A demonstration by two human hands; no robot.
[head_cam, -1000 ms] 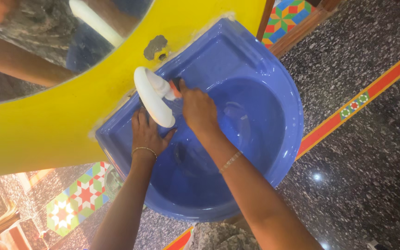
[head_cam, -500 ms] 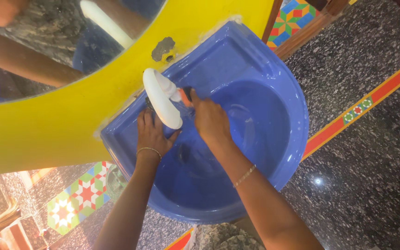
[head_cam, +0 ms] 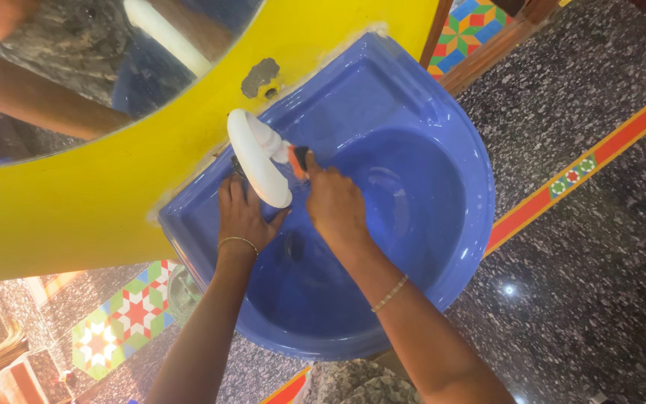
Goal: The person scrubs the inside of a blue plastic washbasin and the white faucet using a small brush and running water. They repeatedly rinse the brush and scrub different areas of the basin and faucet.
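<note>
Your right hand (head_cam: 334, 202) has slid slightly left along the blue sink's (head_cam: 443, 97) back edge, fingers curled around an orange-and-black brush (head_cam: 297, 161) by the white tap (head_cam: 257, 157). Your left hand (head_cam: 241, 213) lies flat, fingers spread, under the tap, gripping nothing.

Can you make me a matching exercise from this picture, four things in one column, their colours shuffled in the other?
Things:
1. basin
2. tap
3. wall
4. scrubber in the right hand

Colours:
A. yellow
B. orange and black
C. blue
D. white

Pairs: 1-C, 2-D, 3-A, 4-B. The scrubber touches the tap; the left hand rests below the tap.
</note>
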